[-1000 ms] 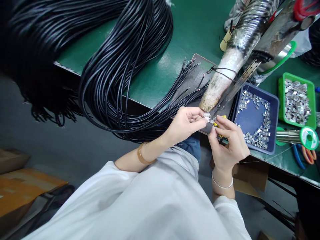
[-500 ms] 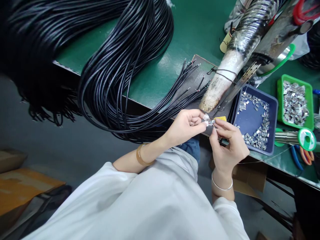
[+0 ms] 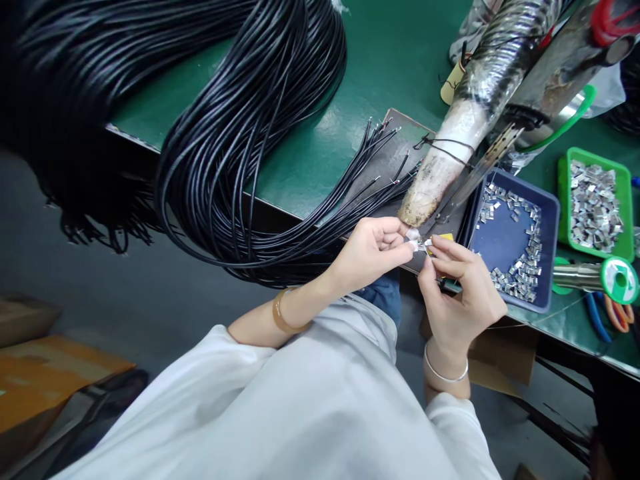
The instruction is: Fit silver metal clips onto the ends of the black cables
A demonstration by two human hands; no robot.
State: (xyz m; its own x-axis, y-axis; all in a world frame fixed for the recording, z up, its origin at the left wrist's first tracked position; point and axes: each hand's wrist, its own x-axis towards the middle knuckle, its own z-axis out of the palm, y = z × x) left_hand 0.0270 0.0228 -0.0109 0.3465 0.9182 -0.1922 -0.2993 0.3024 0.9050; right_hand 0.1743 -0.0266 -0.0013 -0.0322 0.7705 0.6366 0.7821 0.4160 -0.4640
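Green worktop (image 3: 370,60) extends across the upper field; grey floor (image 3: 200,313) lies below its edge. Clock positions are read from the point where the two hands meet.

Left hand (image 3: 373,250): thumb and fingers pinched on a small whitish piece (image 3: 413,235). Right hand (image 3: 460,287): thumb and forefinger pinched on a slim light strand (image 3: 427,252), near the whitish piece; whether the two touch cannot be confirmed at this size. Both items are held over the near part of a dark board (image 3: 386,157).

White nozzle (image 3: 443,157): 12 to 1 o'clock, tip just beside the left hand. Black cables (image 3: 250,167): 10 o'clock, stripped ends over the board. Blue tray (image 3: 505,233): 3 o'clock, containing loose metal clips (image 3: 527,273). Green bin (image 3: 565,200): between 2 and 3 o'clock, holding similar clips. Spool (image 3: 620,280): just past 3 o'clock.
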